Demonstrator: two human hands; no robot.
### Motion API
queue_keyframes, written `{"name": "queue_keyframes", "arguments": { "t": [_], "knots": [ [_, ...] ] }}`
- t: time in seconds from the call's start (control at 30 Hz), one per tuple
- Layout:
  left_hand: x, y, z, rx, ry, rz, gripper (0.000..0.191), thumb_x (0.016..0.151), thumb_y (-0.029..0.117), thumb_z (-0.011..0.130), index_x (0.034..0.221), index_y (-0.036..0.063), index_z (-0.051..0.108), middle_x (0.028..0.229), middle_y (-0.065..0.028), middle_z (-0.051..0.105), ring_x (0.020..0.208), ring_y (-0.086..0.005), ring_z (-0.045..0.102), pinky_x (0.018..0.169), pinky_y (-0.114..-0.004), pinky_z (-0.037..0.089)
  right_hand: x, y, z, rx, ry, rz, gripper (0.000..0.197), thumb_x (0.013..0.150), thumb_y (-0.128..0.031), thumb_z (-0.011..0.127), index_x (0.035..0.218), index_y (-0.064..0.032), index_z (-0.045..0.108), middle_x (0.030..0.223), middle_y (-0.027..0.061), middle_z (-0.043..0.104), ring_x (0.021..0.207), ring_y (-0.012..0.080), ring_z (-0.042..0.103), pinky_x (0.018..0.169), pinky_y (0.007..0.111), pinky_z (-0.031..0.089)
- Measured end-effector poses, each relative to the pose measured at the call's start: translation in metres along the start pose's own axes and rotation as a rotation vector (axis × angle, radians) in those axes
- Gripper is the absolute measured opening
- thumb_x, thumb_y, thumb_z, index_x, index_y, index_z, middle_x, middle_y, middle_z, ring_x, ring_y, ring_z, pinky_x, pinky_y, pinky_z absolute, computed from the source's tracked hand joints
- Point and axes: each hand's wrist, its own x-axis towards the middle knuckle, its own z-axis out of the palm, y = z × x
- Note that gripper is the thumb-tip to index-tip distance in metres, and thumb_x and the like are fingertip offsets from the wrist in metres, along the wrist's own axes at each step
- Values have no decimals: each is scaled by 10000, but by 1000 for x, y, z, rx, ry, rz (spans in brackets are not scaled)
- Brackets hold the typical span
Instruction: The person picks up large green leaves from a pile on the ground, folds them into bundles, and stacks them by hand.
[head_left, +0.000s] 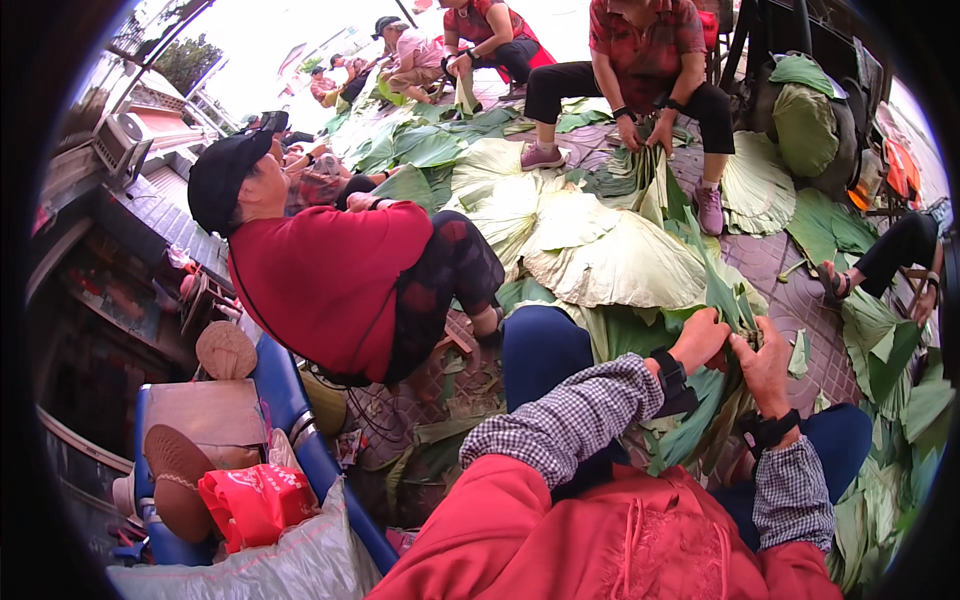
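Between my knees, both hands grip a gathered bunch of large lotus leaves (696, 429). My left hand (699, 339) pinches the bunch from the left, its fingertips near the stem ends. From the right, my right hand (766, 369) holds the same bunch, thumb and fingers around its narrow part. Leaf edges fan out above and below the hands, green with some dried brown parts. What my inner fingers hold is partly hidden. Just beyond my hands, wide pale lotus leaves (619, 259) lie spread in overlapping layers on the paving.
A seated person in a red top (337, 277) is close at my left. Opposite, another person's hands (649, 135) hold leaves. Blue seats (281, 375) at left carry a brown hat (176, 480) and a red bag (259, 502). More leaves (874, 487) are heaped at right on patterned paving (799, 300).
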Motion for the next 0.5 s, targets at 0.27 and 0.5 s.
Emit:
{"name": "queue_keyframes", "arguments": {
  "t": [0.27,0.5],
  "knots": [
    [0,-6,-32,-273,-5,-108,127,852,136,478,864,10,465,654,-98,556,461,-220,585,416,-307,493,18,-13,28,89,-176,101,261,749,-149,641,949,2,568,747,101,611,663,151,566,625,297,454],
    [-6,-3,-50,-343,37,-57,147,873,172,506,821,38,477,653,-46,535,491,-141,533,435,-250,424,26,-17,50,206,-196,90,380,747,-236,725,947,28,539,730,115,630,653,155,593,607,298,470]
  ]
}}
